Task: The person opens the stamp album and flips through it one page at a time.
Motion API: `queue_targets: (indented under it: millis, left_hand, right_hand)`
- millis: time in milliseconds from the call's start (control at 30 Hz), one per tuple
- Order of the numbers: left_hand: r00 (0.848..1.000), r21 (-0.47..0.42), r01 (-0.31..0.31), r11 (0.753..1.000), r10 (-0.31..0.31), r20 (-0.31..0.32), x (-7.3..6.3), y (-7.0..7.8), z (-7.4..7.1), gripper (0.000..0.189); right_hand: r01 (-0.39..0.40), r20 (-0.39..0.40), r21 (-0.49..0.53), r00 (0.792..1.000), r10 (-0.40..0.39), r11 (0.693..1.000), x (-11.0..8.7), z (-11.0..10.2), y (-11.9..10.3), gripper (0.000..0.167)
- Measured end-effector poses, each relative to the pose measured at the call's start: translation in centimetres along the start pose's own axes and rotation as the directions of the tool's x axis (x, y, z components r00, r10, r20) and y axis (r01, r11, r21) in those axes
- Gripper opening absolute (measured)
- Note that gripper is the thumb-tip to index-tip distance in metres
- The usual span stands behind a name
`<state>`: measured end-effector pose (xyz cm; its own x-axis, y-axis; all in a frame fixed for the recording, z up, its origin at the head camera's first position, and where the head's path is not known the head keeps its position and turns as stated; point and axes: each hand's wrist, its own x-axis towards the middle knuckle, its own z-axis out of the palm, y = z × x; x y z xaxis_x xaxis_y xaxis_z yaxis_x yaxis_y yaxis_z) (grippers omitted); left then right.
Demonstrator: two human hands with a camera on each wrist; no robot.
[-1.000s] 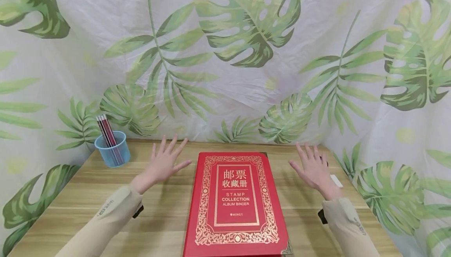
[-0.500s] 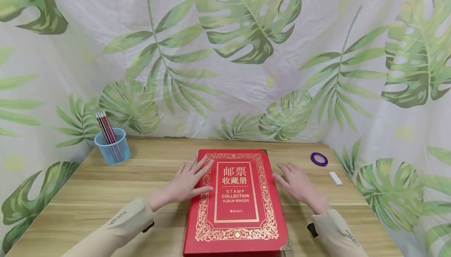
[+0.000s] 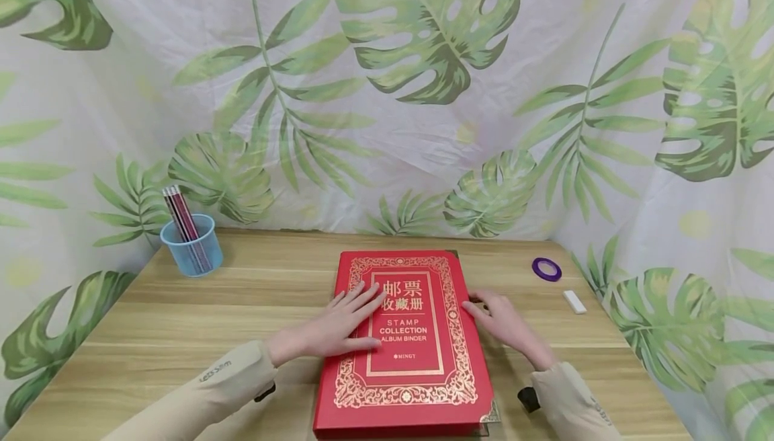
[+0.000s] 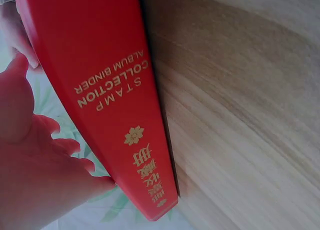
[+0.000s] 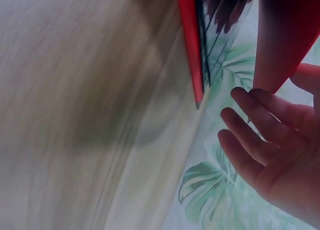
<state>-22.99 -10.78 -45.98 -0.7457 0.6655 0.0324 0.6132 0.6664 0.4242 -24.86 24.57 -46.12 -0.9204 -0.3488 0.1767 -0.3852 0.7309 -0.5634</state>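
A thick red stamp album (image 3: 411, 390) with gold ornament and lettering lies on the wooden table. Across the left part of its front cover rests my left hand (image 3: 338, 327), fingers straight and spread. The album's spine (image 4: 107, 97), printed with gold text, faces the left wrist camera. At the right edge my right hand (image 3: 503, 323) pinches the front cover (image 5: 282, 40), thumb on the outside and fingers on the inner side. That edge stands lifted off the dark, glossy pages (image 5: 222, 32).
A blue mesh cup (image 3: 193, 253) of pencils (image 3: 180, 214) stands at the back left. At the right lie a purple ring-shaped roll (image 3: 535, 269) and a white block like an eraser (image 3: 574, 302). A leaf-printed curtain (image 3: 320, 158) hangs behind the table (image 3: 260, 286).
Both hands have come inward from either side of the album. The left has settled on the cover; the right has taken hold of the cover's right edge and raised it slightly.
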Motion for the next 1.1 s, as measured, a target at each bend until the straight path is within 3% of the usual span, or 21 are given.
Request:
queue_targets:
  millis: [167, 333, 533, 800, 900, 1100]
  left_hand:
    - [1.0, -0.031, 0.019, 0.999, -0.019, 0.007, -0.2, 0.1, -0.1, 0.088]
    - [1.0, -0.098, 0.017, 0.995, -0.018, -0.013, -0.6, 0.0, -0.6, 0.089]
    - [0.999, -0.208, 0.009, 0.978, -0.015, -0.028, -1.2, -0.5, -1.3, 0.087]
    - [0.997, -0.419, 0.036, 0.907, -0.064, -0.053, -2.1, -1.2, -2.8, 0.076]
    - [0.992, -0.434, 0.042, 0.9, -0.089, -0.088, -2.4, -1.1, -3.7, 0.073]
    - [0.975, -0.454, 0.062, 0.889, -0.152, -0.164, -2.3, -0.2, -6.4, 0.069]
  right_hand:
    - [-0.005, 0.001, 0.147, 1.0, 0.004, 0.989, 0.3, -1.0, -0.8, 0.035]
    - [0.023, 0.019, 0.345, 0.999, -0.031, 0.938, 0.7, -2.0, -2.1, 0.04]
    - [0.094, 0.058, 0.589, 0.986, -0.158, 0.803, 1.2, -2.2, -4.0, 0.05]
    - [0.168, 0.047, 0.792, 0.941, -0.334, 0.586, 2.2, -1.2, -7.2, 0.082]
    - [0.162, 0.047, 0.828, 0.934, -0.354, 0.537, 2.9, -0.5, -8.4, 0.087]
    - [0.176, 0.035, 0.859, 0.917, -0.397, 0.481, 4.3, 0.9, -11.1, 0.095]
